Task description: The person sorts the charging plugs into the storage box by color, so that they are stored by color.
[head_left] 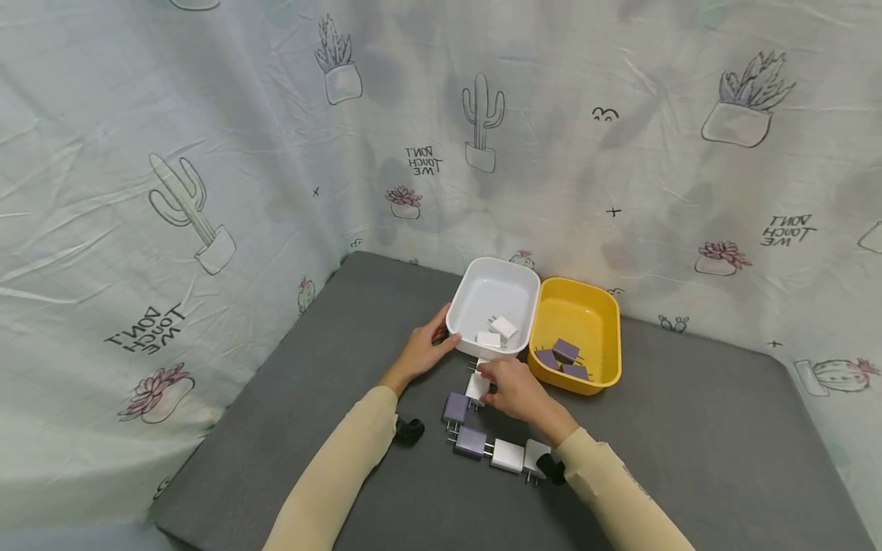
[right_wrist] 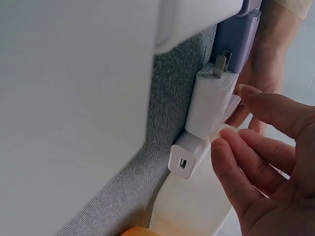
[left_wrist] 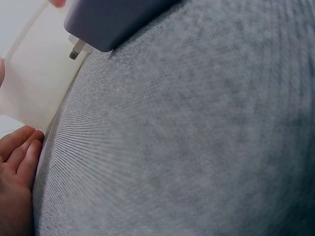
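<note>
My left hand (head_left: 426,348) grips the near left corner of a white plastic bin (head_left: 463,295), thumb at its front and fingers along its side. Two white charger plugs (head_left: 504,327) lie inside it. My right hand (head_left: 517,389) reaches over a white charger plug (head_left: 477,387) in front of the bin. In the right wrist view its thumb and fingers stand apart beside a white charger plug (right_wrist: 209,101); no firm hold shows. Another white plug (right_wrist: 183,160) sits farther on. A purple charger plug (head_left: 455,408) lies close by, also large in the left wrist view.
A yellow bin (head_left: 613,337) with several purple charger plugs stands right of the white one. Nearer me, a purple plug (head_left: 472,441) and white plugs (head_left: 507,456) continue a curved row on the grey table (head_left: 289,436). Printed cloth (head_left: 551,184) hangs behind.
</note>
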{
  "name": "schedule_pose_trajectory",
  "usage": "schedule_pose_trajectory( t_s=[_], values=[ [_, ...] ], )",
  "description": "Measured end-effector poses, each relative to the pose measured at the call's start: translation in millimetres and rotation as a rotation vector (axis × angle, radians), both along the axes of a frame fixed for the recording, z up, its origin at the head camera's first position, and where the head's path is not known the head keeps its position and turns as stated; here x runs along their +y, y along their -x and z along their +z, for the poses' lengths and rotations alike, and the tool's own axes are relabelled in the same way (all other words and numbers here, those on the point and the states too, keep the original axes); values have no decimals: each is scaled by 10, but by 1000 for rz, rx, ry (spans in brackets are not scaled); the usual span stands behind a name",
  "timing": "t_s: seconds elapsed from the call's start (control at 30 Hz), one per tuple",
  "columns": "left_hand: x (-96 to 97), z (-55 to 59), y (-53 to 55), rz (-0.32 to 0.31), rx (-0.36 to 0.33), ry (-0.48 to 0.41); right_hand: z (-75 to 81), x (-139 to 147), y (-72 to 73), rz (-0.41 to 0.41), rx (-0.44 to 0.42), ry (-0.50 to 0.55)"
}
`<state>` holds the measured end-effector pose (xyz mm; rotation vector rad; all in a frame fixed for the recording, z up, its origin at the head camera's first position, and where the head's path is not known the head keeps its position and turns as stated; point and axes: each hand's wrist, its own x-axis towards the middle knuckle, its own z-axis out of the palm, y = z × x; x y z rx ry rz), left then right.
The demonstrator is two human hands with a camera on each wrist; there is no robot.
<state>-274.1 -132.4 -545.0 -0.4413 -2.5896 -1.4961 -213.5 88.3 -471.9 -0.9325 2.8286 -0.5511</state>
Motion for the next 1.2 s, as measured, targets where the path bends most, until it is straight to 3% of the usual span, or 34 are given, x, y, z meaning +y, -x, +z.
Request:
schedule_pose_trajectory(
  t_s=[0.2, 0.53, 0.8, 0.97, 1.2],
  values=[
    [-3, -5, -7, -2, 1, -10, -4, -26, -29, 24, 59, -29],
    [7, 10, -18, -2, 4, -7, -19, -46, -26, -12, 10, -91],
    [2, 4, -7, -2, 17, -5, -34, -100, -58, -30, 28, -121],
    [5, -9, -13, 4, 9, 9, -32, -102, -60, -38, 54, -104],
    [9, 13, -28, 0, 17, -9, 38, -69, -29, -91, 8, -26]
  ],
)
